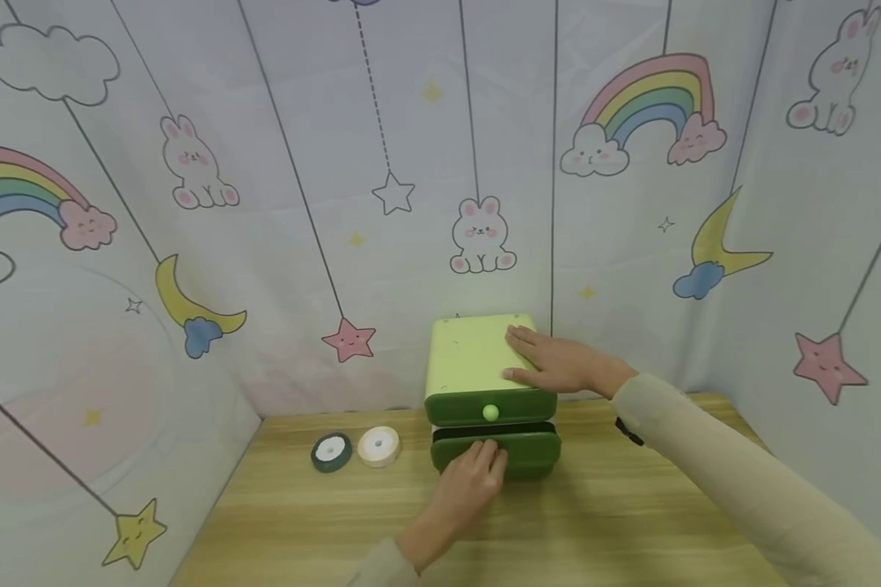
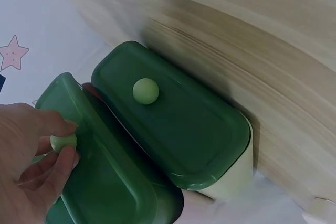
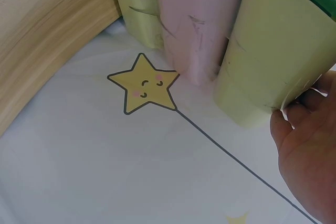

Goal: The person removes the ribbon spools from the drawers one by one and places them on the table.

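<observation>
A small drawer cabinet [image 1: 466,350] with a light green top and dark green drawer fronts stands against the backdrop in the head view. Its middle drawer [image 1: 536,456] sticks out, a dark gap showing behind the front. My left hand [image 1: 472,477] pinches that drawer's round light green knob [image 2: 64,143] between thumb and fingers. The top drawer [image 1: 451,409] sits flush, and in the left wrist view the bottom drawer [image 2: 184,124] is flush too. My right hand [image 1: 561,364] rests on the right part of the cabinet's top, fingers straight.
Left of the cabinet, a dark green ribbon spool [image 1: 331,451] and a cream ribbon spool [image 1: 378,446] lie flat on the wooden table [image 1: 301,522]. A printed cloth backdrop [image 1: 396,269] rises behind and at both sides.
</observation>
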Available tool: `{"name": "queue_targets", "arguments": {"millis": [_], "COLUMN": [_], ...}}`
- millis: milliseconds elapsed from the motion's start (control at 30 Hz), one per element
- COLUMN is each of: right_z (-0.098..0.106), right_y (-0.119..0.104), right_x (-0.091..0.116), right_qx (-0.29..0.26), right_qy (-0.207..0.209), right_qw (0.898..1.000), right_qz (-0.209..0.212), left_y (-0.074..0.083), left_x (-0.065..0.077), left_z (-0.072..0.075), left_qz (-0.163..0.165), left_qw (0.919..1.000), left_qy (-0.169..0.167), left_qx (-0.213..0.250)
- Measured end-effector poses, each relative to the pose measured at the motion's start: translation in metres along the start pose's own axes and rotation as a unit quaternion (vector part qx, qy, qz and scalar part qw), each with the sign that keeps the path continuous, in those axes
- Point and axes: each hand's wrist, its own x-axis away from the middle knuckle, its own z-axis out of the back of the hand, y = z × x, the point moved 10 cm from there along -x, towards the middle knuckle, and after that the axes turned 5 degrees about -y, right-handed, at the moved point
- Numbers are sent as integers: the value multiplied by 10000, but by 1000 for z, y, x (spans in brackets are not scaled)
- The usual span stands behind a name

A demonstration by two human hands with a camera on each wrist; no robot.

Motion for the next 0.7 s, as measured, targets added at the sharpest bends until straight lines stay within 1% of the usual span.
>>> {"name": "queue_targets", "arguments": {"millis": [100,200,467,700], "right_z": [0,0,0,0], "right_y": [1,0,2,2], "right_x": [1,2,1,0], "right_qx": [11,40,-50,-23], "right_qy": [-16,-15,-16,-35], "right_qw": [10000,10000,10000,10000], "right_qz": [-36,-30,2,12], "left_y": [-1,-3,-9,-12], "left_x": [-2,-3,-7,-10], "left_z": [-3,-7,-13,-19], "left_qz": [33,88,216,283], "left_qw": [9998,9996,9993,9991], "left_qy": [-158,-228,-116,-266], "left_qx": [65,128,283,191]}}
